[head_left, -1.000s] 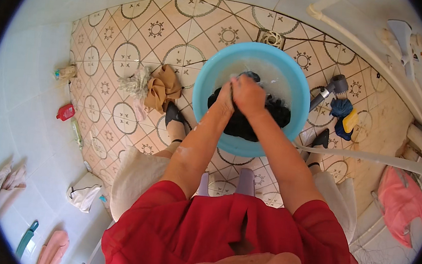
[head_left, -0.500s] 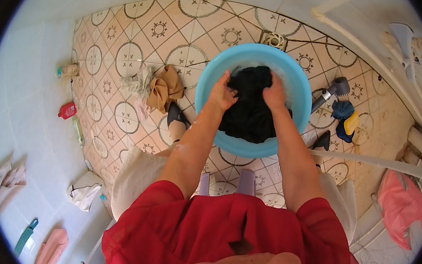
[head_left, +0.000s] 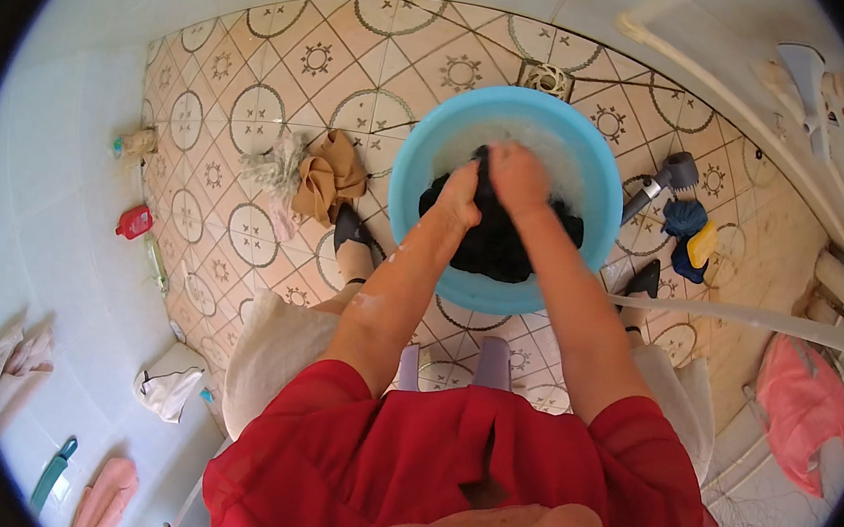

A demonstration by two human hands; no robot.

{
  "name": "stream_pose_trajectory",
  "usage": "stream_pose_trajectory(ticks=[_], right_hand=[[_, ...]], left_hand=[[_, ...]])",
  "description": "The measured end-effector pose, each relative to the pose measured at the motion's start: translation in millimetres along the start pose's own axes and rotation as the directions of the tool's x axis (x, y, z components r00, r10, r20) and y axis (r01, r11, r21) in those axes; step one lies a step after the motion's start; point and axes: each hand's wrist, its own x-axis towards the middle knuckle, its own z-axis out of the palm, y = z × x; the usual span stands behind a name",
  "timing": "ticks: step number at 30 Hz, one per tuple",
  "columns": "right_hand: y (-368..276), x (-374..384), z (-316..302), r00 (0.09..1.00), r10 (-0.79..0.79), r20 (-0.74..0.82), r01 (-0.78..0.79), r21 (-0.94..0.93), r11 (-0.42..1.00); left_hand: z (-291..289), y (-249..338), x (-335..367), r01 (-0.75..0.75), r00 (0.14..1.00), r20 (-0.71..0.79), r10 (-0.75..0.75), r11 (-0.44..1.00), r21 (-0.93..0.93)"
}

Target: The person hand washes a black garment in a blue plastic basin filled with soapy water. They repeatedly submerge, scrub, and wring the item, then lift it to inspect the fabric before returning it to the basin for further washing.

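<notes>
A black cloth garment (head_left: 496,247) lies bunched in soapy water inside a light blue round basin (head_left: 605,179) on the tiled floor. My left hand (head_left: 461,193) is closed on a fold of it, near the basin's middle. Right beside it, my right hand (head_left: 519,178) grips the same fold, slightly blurred, its fingers curled over the cloth. The two hands are close together, with a raised strip of the garment between them. White suds show along the far side of the water. What kind of garment it is, I cannot tell.
Brown and pale cloths (head_left: 331,177) lie on the floor left of the basin. To its right are a black-headed brush or shower head (head_left: 678,172) and a blue and yellow bundle (head_left: 693,242). A drain (head_left: 547,79) sits behind. A white pipe (head_left: 738,319) crosses at right.
My hands have come together from the garment's two sides, the right one moving left. A fold of the black cloth is now gathered between them, and more suds show at the far side.
</notes>
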Motion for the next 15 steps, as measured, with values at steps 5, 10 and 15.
stream_pose_trajectory(ticks=[5, 10, 15], right_hand=[[60.5, 21.9, 1.5, 0.862, 0.496, -0.106, -0.380, 0.512, 0.770], [51.8, -16.9, -1.5, 0.948, -0.168, 0.271, 0.179, -0.018, 0.984], [50.5, -11.1, 7.3, 0.996, -0.077, 0.041, 0.056, 0.376, 0.925]], left_hand=[[-27.2, 19.8, 10.5, -0.198, 0.975, 0.080, 0.207, 0.974, -0.113], [-38.7, 22.2, 17.3, -0.136, 0.990, 0.039, 0.137, 0.990, -0.040], [-24.4, 17.9, 11.9, -0.142, 0.989, 0.034, 0.145, 0.988, -0.062]])
